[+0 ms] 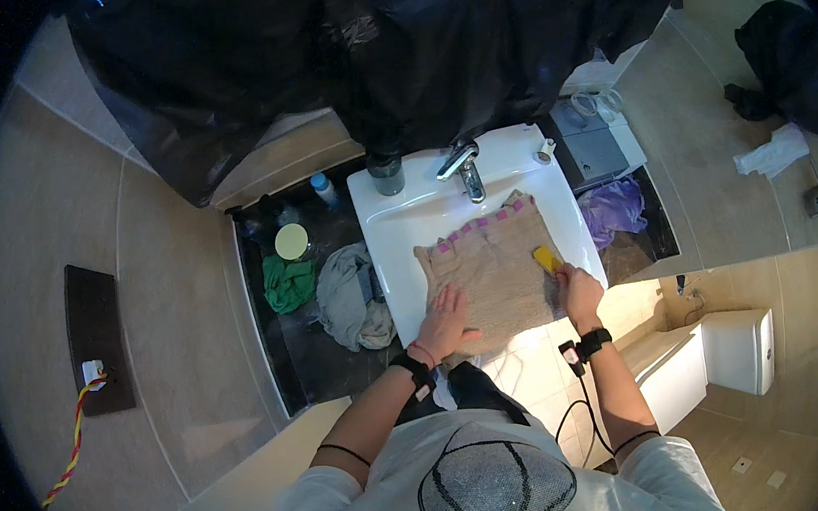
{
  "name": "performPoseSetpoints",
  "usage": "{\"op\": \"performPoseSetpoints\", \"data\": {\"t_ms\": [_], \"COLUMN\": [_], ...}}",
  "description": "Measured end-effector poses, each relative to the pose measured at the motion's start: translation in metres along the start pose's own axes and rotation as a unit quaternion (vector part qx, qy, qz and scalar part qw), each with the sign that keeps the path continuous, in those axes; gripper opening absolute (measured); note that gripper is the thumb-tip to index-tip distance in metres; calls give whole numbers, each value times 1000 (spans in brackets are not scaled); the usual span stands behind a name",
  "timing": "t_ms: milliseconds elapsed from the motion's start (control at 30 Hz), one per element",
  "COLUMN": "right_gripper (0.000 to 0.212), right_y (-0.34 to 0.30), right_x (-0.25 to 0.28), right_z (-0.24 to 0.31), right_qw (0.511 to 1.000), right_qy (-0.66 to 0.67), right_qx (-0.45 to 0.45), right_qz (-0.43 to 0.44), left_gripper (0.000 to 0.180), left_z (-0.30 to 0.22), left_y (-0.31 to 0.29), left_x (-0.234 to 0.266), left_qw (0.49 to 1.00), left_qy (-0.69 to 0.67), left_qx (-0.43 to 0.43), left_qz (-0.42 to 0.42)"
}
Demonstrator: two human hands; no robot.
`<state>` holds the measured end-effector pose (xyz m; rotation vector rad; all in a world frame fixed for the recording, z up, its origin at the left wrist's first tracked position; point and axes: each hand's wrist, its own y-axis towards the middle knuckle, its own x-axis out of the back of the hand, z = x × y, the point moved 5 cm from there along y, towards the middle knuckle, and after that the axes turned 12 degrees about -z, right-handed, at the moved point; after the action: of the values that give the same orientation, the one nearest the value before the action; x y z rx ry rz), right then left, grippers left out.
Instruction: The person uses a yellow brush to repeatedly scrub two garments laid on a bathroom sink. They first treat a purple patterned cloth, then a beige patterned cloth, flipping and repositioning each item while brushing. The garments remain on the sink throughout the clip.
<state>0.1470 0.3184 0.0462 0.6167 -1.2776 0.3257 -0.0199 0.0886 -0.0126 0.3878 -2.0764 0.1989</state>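
Observation:
A beige towel (pixel 500 276) with a row of pink squares along its far edge lies spread over the white sink (pixel 385 258). Flat on the towel's near left part rests my left hand (pixel 445 326), its fingers stretched out and the thumb apart. My right hand (pixel 580 293) is closed at the towel's right side. From its fingertips a small flat yellow block (pixel 546 260) sticks out over the cloth; its exact kind cannot be made out. The chrome faucet (pixel 468 173) stands behind the towel's far edge.
On the dark counter (pixel 316 363) at left lie a grey cloth (pixel 346 296), a green cloth (pixel 289 283), a pale-lidded jar (pixel 291 241) and a blue-capped bottle (pixel 325 193). A dark jar (pixel 386 174) stands on the sink's rim. Right of it are a purple cloth (pixel 612 213) and a grey box (pixel 587 145).

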Motion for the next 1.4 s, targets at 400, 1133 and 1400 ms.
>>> {"op": "performPoseSetpoints", "data": {"t_ms": [400,1133,1400], "right_gripper": [15,15,16], "right_y": [-55,-26,16], "right_x": [30,-34,5], "right_z": [37,33,3], "right_qw": [989,994,999], "right_qy": [147,51,-8], "right_qx": [-18,15,35], "right_qz": [-11,100,-17], "left_gripper": [65,49,61], "left_z": [-15,-15,-11], "left_y": [-55,-52,-15], "left_x": [23,27,20], "left_qw": [999,998,999], "left_qy": [-15,-24,-36], "left_qx": [-16,-9,24], "left_qz": [-49,-61,-20]}}
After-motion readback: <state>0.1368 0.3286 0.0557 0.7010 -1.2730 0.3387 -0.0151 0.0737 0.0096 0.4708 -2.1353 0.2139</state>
